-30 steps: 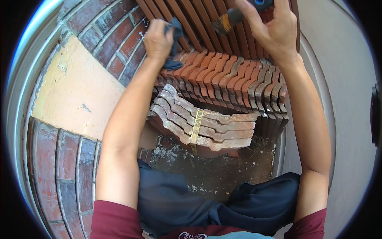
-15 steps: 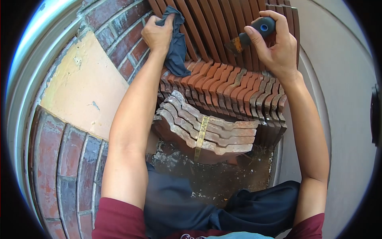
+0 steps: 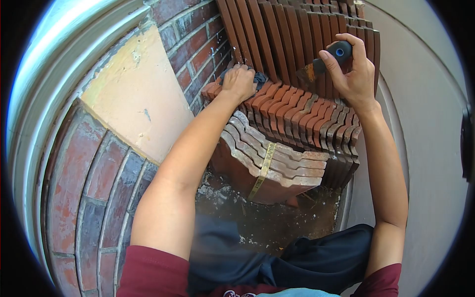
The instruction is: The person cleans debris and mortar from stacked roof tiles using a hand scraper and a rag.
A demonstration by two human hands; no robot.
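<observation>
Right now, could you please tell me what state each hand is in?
Left hand: closed on the dark cloth, over the orange-red tiles.
Right hand: closed around the dark-handled scraper.

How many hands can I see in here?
2: the left hand holds a dark cloth at the reddish tiles near the brick wall; the right hand holds a scraper, farther right. No others show.

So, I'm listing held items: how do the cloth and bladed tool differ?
The cloth is soft and bunched; the bladed tool is rigid, with an orange-marked blade. The cloth is mostly hidden by the left hand, at the tiles; the bladed tool shows clearly in the right hand. Both are held.
</observation>
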